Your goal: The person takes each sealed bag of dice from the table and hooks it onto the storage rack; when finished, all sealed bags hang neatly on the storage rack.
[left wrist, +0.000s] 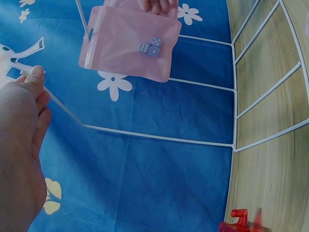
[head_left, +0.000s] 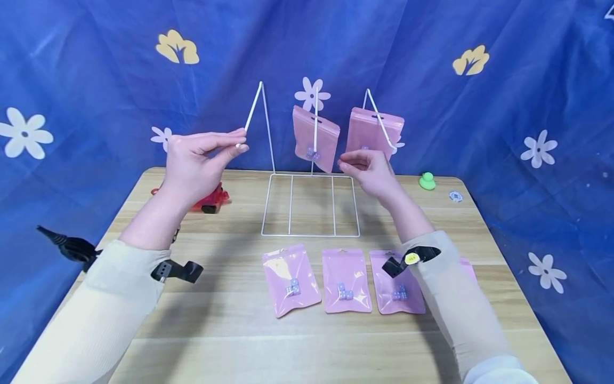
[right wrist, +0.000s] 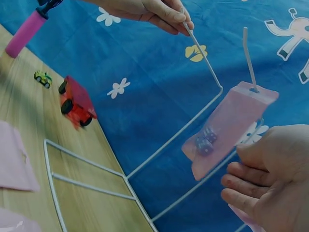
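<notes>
The head view looks forward and down from above the near edge of the tabletop (head_left: 230,330), facing the blue flowered backdrop (head_left: 96,96) at 12 o'clock, wide enough to take in the whole white wire rack (head_left: 310,205). The left wrist view sits close behind the left hand (left wrist: 21,145), rolled sideways, so the tabletop stands at 3 o'clock. The right wrist view looks across the rack from low at 5 o'clock. All three share the rack and a hanging pink pouch (right wrist: 227,130)
</notes>
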Motion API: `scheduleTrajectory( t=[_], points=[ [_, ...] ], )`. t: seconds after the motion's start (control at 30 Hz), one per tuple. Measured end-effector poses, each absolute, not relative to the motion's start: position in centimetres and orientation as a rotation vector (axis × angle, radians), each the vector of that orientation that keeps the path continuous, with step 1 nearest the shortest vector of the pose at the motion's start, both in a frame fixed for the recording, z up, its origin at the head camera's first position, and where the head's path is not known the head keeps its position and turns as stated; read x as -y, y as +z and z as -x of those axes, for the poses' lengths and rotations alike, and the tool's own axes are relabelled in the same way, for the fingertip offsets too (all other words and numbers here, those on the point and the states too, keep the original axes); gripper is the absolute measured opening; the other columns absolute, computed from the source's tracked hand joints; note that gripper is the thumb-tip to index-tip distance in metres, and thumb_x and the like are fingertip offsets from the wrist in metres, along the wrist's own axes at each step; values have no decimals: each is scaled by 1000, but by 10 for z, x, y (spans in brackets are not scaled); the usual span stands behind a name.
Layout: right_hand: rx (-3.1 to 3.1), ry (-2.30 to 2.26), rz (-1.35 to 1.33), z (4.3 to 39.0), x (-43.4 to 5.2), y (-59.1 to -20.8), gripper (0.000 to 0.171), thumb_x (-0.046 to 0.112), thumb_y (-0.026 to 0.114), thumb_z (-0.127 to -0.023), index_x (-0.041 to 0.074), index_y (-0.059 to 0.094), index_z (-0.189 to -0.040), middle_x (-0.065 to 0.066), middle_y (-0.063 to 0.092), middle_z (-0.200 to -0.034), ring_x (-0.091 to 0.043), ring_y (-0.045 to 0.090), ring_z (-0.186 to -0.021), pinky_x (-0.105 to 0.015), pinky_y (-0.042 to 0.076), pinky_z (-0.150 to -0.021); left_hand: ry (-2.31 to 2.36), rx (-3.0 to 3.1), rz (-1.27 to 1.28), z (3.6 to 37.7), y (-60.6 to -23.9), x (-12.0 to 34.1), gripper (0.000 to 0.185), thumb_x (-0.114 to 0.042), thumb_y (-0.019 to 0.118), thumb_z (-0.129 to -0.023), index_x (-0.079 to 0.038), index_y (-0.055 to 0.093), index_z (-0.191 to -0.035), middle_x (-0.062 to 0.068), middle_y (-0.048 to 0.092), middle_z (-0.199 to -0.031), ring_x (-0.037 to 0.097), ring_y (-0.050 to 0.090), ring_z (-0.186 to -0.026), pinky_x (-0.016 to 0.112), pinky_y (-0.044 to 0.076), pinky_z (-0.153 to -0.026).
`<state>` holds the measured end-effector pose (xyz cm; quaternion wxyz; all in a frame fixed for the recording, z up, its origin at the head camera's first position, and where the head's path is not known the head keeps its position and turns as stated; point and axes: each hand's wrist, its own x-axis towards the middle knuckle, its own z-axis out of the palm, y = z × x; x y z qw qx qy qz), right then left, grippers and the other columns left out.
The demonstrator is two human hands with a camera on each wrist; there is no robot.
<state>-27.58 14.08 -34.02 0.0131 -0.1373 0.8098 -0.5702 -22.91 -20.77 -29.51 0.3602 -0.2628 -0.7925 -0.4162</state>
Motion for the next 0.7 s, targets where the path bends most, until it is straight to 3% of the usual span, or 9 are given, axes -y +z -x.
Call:
scheduleTrajectory(
  t=[0.13, 0.5, 0.7],
  points=[
    [-2590, -1655, 484, 264, -158, -340, 30, 13, 75, -101, -5, 74, -125, -17, 75, -122, -23, 73, -108, -29, 58, -94, -1093, 2049, 676, 229, -295, 209, 23, 7, 90, -80, -5, 86, -100, 8, 80, -102, 5, 75, -104, 17, 56, -89],
    [-2600, -1529, 509, 217, -219, -338, 32, 19, 72, -104, -4, 72, -126, -17, 75, -121, -24, 73, -110, -22, 58, -90, -1074, 2042, 695, 231, -294, 208, 23, 6, 90, -81, -5, 86, -100, 8, 80, -102, 6, 75, -104, 17, 56, -89],
    [-2635, -1466, 471, 194, -254, -341, 32, 22, 71, -105, -1, 73, -128, -16, 75, -122, -13, 73, -106, -20, 58, -86, -1067, 2052, 674, 230, -294, 207, 23, 6, 90, -80, -5, 86, -100, 8, 80, -103, 5, 74, -104, 16, 56, -89]
  ],
)
